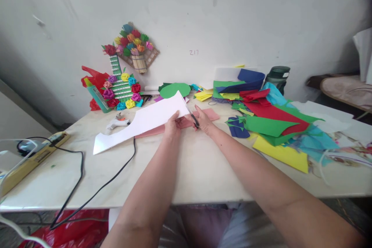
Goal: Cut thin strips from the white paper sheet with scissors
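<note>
I see, at the left end of the surface (203, 174), a yellow power strip (43, 155); a black cord (83, 162) hangs in a loop over the front edge. Next, a teal bottle (99, 99) leans beside a frame (123, 90) trimmed with paper roses, and nearer to me lies a white glue gun (116, 123).

The white sheet (145, 118) is held raised at the middle, slanting, above a pink sheet (155, 130). The left hand (172, 121) has its grip closed on the lower edge of the white sheet, near its right end. Just beside, the right hand (204, 121) has its grip around the handles of the scissors (195, 121), whose blades are at the sheet's right edge.

Farther right are heaped green, red and blue pieces (271, 124), a yellow piece (281, 154) before them and a dark bottle (276, 77) behind.
</note>
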### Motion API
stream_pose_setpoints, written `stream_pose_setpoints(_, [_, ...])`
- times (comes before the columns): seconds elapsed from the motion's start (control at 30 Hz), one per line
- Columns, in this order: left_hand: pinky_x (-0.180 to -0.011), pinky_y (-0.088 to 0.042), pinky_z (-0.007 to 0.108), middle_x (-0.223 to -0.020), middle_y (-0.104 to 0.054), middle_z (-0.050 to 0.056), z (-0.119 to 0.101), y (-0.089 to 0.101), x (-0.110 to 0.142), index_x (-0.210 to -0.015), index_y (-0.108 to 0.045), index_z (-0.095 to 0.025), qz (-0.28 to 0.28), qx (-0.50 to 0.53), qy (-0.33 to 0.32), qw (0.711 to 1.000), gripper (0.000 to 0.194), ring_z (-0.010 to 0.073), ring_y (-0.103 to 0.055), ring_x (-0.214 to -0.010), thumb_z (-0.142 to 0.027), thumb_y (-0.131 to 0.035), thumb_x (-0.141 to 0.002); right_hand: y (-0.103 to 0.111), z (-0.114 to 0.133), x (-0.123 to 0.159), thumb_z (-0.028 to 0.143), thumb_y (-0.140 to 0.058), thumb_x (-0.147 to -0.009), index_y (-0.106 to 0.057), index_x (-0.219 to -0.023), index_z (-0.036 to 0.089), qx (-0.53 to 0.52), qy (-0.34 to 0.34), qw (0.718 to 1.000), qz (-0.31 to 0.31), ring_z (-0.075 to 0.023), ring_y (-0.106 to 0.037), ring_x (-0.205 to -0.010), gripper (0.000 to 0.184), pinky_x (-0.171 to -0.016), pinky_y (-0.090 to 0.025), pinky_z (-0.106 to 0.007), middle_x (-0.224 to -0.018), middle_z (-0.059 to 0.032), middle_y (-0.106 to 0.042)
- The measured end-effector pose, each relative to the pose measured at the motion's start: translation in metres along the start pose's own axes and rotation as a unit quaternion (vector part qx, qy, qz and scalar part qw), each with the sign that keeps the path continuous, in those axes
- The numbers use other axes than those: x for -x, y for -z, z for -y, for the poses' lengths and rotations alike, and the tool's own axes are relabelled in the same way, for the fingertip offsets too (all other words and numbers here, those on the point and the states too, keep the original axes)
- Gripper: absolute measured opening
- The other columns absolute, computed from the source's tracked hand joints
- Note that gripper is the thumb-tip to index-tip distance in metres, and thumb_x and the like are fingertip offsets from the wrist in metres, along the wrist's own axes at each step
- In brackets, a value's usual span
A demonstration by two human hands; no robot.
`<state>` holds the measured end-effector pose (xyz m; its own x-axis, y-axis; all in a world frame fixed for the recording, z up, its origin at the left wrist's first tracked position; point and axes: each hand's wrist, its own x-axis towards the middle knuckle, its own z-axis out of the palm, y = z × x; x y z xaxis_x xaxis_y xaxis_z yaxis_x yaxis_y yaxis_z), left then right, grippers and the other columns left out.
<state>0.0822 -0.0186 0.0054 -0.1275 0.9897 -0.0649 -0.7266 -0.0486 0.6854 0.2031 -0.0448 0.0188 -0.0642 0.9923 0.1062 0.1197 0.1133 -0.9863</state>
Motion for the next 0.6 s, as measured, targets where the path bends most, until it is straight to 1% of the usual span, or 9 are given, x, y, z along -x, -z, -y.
stream_pose_setpoints(0.2, [-0.055,-0.05,0.023,-0.071,-0.066,0.005,0.001,0.0,0.0,-0.085,-0.059,-0.011,-0.004,-0.002,-0.005,1.0,0.018,0.0136,-0.062,-0.057,-0.007,-0.06,-0.067,0.001,-0.004,-0.003,0.049,-0.068,-0.063,-0.008,-0.142,0.009,0.006,0.002,1.0,-0.003,-0.0085,-0.042,-0.039,0.106,-0.034,-0.038,-0.019,-0.048,0.0077,-0.048])
stream_pose_setpoints(0.33, [-0.055,-0.05,0.022,-0.071,-0.066,0.005,0.001,0.0,-0.001,-0.085,-0.059,-0.011,-0.009,0.01,-0.009,1.0,0.019,0.0133,-0.062,-0.058,-0.006,-0.06,-0.066,0.001,-0.005,-0.004,0.049,-0.067,-0.064,-0.01,-0.142,0.01,0.019,0.006,1.0,-0.003,-0.0079,-0.041,-0.039,0.103,-0.034,-0.037,-0.018,-0.047,0.0081,-0.047])
stream_pose_setpoints(0.6, [-0.057,-0.05,0.022,-0.075,-0.067,0.006,0.005,0.006,-0.009,-0.087,-0.06,-0.01,-0.002,0.002,-0.008,1.0,0.021,0.014,-0.063,-0.06,-0.009,-0.062,-0.066,0.0,-0.011,-0.009,0.046,-0.067,-0.064,-0.015,-0.141,0.012,0.022,0.024,0.999,-0.021,-0.0074,-0.04,-0.036,0.099,-0.03,-0.035,-0.018,-0.049,0.0073,-0.048])
